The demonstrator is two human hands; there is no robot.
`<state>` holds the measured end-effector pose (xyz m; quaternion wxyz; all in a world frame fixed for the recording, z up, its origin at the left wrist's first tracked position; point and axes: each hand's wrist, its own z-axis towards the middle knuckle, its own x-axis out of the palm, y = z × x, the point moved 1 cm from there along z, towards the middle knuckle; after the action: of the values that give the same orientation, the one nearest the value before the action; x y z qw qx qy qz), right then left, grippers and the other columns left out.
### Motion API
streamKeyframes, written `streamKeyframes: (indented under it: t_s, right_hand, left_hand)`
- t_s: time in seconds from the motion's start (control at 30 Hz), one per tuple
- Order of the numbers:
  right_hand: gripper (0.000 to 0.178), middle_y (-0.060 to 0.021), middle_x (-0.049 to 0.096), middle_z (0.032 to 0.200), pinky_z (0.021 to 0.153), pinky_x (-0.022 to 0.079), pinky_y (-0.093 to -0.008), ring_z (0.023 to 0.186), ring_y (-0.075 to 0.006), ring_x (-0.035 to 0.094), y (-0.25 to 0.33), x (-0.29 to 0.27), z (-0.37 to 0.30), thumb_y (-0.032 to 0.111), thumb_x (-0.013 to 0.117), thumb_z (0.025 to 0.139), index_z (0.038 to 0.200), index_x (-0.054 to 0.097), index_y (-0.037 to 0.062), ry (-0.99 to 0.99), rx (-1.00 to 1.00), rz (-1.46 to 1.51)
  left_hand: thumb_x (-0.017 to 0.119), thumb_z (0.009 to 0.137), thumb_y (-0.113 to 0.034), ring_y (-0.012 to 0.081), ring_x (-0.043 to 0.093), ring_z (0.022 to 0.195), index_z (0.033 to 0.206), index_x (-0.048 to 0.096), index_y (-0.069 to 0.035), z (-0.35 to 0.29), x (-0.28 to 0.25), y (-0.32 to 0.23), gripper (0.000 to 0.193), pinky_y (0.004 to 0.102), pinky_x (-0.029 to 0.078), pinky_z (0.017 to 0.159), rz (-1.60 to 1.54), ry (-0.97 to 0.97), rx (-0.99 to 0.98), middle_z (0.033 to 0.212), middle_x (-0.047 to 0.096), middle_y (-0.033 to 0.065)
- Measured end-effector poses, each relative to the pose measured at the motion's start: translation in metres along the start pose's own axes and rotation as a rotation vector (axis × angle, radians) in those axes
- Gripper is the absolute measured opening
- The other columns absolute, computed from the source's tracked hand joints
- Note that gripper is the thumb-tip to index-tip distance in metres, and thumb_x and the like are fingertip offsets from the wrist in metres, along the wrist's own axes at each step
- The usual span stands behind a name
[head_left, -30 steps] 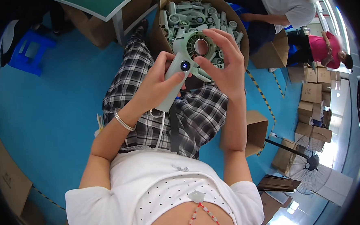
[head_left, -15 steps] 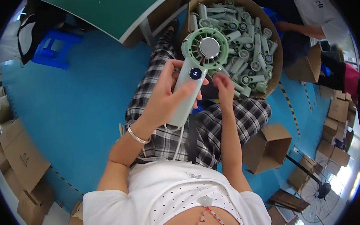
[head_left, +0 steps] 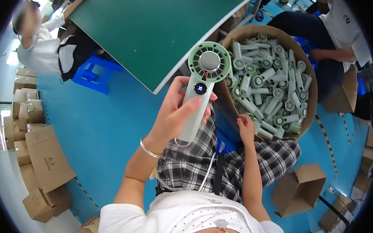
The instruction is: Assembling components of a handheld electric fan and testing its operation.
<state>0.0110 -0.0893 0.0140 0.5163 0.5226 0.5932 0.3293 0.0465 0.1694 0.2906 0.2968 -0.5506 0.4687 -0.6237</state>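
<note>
My left hand (head_left: 175,113) is wrapped round the pale green handle of a handheld fan (head_left: 210,61), its thumb on the front below a small round lit display (head_left: 200,88). The fan stands tilted, its round green head and silver centre uppermost. A thin wrist loop (head_left: 182,143) hangs at the handle's lower end. My right hand (head_left: 246,129) is beside the near left rim of a big cardboard box (head_left: 314,110), fingers bent together; whether they grip anything is hidden. Many similar handheld fans (head_left: 273,84) lie heaped in that box.
A green-topped table (head_left: 157,33) reaches across ahead. One person sits at left by a blue stool (head_left: 95,72), another at right beyond the box. An open carton (head_left: 298,191) stands on the floor to my right; stacked cartons (head_left: 49,159) line the left.
The view has shifted, bringing more of the table in. My right hand has moved from near the fan to the box rim. The left still holds the fan, whose display reading differs.
</note>
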Motion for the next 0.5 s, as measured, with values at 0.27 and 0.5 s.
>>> streamKeyframes:
  t_s: [0.27, 0.5]
  right_hand:
    - [0.022, -0.0087, 0.066, 0.083, 0.070, 0.049, -0.0283, 0.074, -0.0160, 0.061, -0.002, 0.001, 0.000, 0.011, 0.060, 0.085, 0.104, 0.062, -0.0011, 0.021, 0.058, -0.087]
    - [0.023, -0.0106, 0.065, 0.083, 0.070, 0.049, -0.0304, 0.075, -0.0185, 0.062, -0.007, 0.005, 0.002, 0.012, 0.060, 0.085, 0.103, 0.061, -0.0018, 0.059, 0.087, -0.116]
  left_hand:
    - [0.053, 0.088, -0.016, 0.0191, 0.061, 0.070, 0.110, 0.039, 0.002, 0.044, -0.035, -0.032, 0.032, 0.0291, 0.052, 0.057, 0.089, -0.107, 0.068, 0.100, 0.059, 0.0254]
    - [0.050, 0.090, -0.014, 0.0186, 0.061, 0.075, 0.116, 0.039, 0.004, 0.087, -0.081, -0.045, 0.034, 0.0287, 0.053, 0.060, 0.131, -0.172, 0.020, 0.101, 0.059, 0.0237]
